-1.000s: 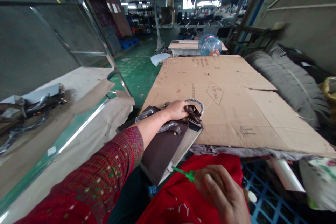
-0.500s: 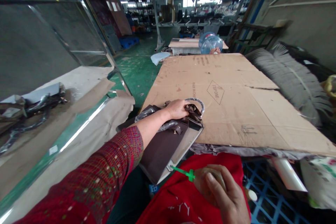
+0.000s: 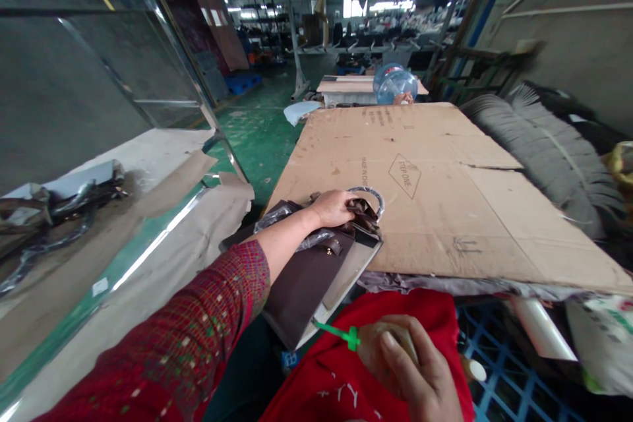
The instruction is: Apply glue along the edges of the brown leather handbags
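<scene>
Work at the near left corner of a cardboard-topped table (image 3: 435, 211). One brown bag (image 3: 297, 290) lies tilted over this corner, its lower part projecting past the near edge. The printed cardboard extends from it to the far and right edges; green floor (image 3: 264, 142) borders the left edge. The left hand (image 3: 333, 209) is closed on gathered material at the bag's top, between two plastic-wrapped handles (image 3: 374, 198). The right hand (image 3: 418, 362), off the near edge, is wrapped around one bottle (image 3: 370, 348), contents indistinct; its green nozzle (image 3: 336, 331) points at the bag's lower border, contact uncertain. One translucent blue jug (image 3: 395, 84) lies beyond the far edge.
</scene>
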